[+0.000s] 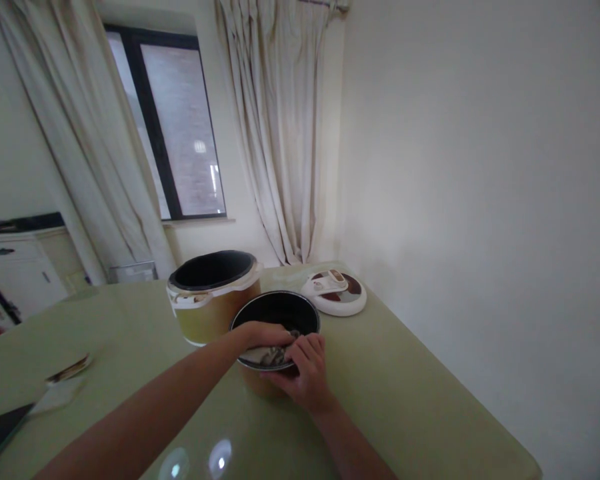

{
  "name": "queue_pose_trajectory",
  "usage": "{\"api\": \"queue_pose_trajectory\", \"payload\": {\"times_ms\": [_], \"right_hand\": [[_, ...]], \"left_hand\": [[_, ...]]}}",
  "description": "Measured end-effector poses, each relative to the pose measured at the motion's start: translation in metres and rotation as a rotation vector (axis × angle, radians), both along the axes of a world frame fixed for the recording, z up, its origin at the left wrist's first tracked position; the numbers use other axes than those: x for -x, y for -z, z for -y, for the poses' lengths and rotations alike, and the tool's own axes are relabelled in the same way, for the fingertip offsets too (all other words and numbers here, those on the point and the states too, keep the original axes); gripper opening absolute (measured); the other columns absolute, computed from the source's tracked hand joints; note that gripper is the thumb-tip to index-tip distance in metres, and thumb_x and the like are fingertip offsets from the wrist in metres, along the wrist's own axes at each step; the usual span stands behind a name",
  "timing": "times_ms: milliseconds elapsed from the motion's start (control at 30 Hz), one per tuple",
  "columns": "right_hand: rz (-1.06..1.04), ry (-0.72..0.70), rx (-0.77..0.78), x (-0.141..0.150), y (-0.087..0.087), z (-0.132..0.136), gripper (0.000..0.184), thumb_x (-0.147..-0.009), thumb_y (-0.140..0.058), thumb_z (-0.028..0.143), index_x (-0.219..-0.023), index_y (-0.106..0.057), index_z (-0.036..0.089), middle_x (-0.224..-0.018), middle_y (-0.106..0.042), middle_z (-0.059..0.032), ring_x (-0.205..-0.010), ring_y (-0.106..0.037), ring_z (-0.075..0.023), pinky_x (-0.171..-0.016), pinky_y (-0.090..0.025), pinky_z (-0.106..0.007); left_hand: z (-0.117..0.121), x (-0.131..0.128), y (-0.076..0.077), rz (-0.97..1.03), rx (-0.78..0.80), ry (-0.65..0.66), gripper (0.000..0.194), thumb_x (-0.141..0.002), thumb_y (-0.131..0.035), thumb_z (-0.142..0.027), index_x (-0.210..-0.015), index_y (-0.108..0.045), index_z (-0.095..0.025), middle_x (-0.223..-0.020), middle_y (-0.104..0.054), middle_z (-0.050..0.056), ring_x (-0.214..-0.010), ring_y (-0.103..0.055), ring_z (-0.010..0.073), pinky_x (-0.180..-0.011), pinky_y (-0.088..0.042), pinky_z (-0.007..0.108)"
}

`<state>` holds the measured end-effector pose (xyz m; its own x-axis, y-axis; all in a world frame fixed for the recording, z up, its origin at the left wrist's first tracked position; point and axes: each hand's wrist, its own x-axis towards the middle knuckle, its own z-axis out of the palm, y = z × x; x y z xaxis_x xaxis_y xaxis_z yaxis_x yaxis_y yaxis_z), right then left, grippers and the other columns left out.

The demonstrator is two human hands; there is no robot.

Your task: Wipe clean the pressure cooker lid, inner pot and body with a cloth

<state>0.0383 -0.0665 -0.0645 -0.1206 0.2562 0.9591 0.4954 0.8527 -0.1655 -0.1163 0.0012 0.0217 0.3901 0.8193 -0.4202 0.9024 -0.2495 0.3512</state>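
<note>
A dark round inner pot (280,313) stands on the pale green table (405,393) in front of me. My left hand (263,335) reaches over its near rim and presses a grey-white cloth (273,355) against the inside. My right hand (305,373) wraps around the pot's near outer wall, fingers curled over the rim. Just behind the pot on the left stands the gold and white cooker body (213,293), open, with a black inside.
A round white cooker lid (335,292) lies at the table's far right corner. Papers (67,377) and a dark flat object (0,430) lie at the left edge. A white wall runs along the right; a curtained window and a white cabinet (15,273) are behind.
</note>
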Motion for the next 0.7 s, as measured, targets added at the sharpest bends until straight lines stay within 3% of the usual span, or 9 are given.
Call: {"api": "queue_pose_trajectory", "payload": {"times_ms": [100,200,333,467,600,700], "right_hand": [[-0.019,0.008,-0.004,0.003,0.002,0.000,0.045,-0.096,-0.075,0.062,-0.083,-0.054,0.025,-0.080,-0.062,-0.0020,-0.082,-0.057,-0.0229,-0.080,-0.043,-0.041],[-0.045,0.018,-0.012,0.005,0.003,0.001,0.043,-0.095,-0.077,0.060,-0.083,-0.055,0.025,-0.080,-0.061,-0.0021,-0.082,-0.056,-0.0234,-0.080,-0.043,-0.041],[-0.052,0.026,-0.022,0.005,0.004,0.002,0.045,-0.097,-0.074,0.062,-0.082,-0.054,0.024,-0.075,-0.058,-0.0007,-0.078,-0.054,-0.0221,-0.077,-0.041,-0.040],[-0.044,0.052,-0.030,0.004,0.005,0.001,0.046,-0.097,-0.073,0.063,-0.081,-0.054,0.024,-0.073,-0.056,-0.0002,-0.076,-0.054,-0.0214,-0.075,-0.039,-0.039],[-0.012,0.072,0.003,0.002,0.007,0.000,0.048,-0.094,-0.076,0.064,-0.081,-0.055,0.024,-0.073,-0.056,-0.0002,-0.076,-0.054,-0.0220,-0.076,-0.039,-0.040],[0.014,0.065,0.023,-0.002,0.006,-0.002,0.046,-0.092,-0.079,0.063,-0.082,-0.056,0.025,-0.075,-0.058,-0.0005,-0.078,-0.055,-0.0226,-0.076,-0.040,-0.040]], "left_hand": [[0.010,-0.009,0.001,0.143,-0.061,-0.026,0.043,-0.099,-0.048,-0.041,-0.109,-0.081,-0.016,-0.103,-0.082,0.006,-0.087,-0.074,0.0205,-0.075,-0.059,0.028],[0.013,-0.020,0.000,0.217,-0.208,-0.057,0.042,-0.092,-0.061,-0.037,-0.125,-0.075,-0.014,-0.116,-0.081,0.007,-0.102,-0.074,0.0222,-0.086,-0.059,0.028],[0.007,-0.047,-0.005,0.150,-0.425,-0.111,0.045,-0.082,-0.074,-0.030,-0.126,-0.072,-0.020,-0.124,-0.078,0.008,-0.114,-0.072,0.0268,-0.098,-0.055,0.033],[0.000,-0.063,-0.011,0.010,-0.572,-0.120,0.042,-0.093,-0.063,-0.025,-0.135,-0.067,-0.026,-0.138,-0.071,0.012,-0.126,-0.067,0.0329,-0.097,-0.056,0.043],[-0.008,-0.047,-0.009,-0.132,-0.586,0.016,0.036,-0.102,-0.052,-0.016,-0.128,-0.075,-0.024,-0.146,-0.067,0.019,-0.146,-0.052,0.0366,-0.110,-0.050,0.054],[-0.013,-0.023,-0.002,-0.246,-0.498,0.014,0.026,-0.100,-0.061,-0.021,-0.118,-0.080,-0.016,-0.136,-0.070,0.028,-0.139,-0.057,0.0428,-0.107,-0.051,0.060]]}}
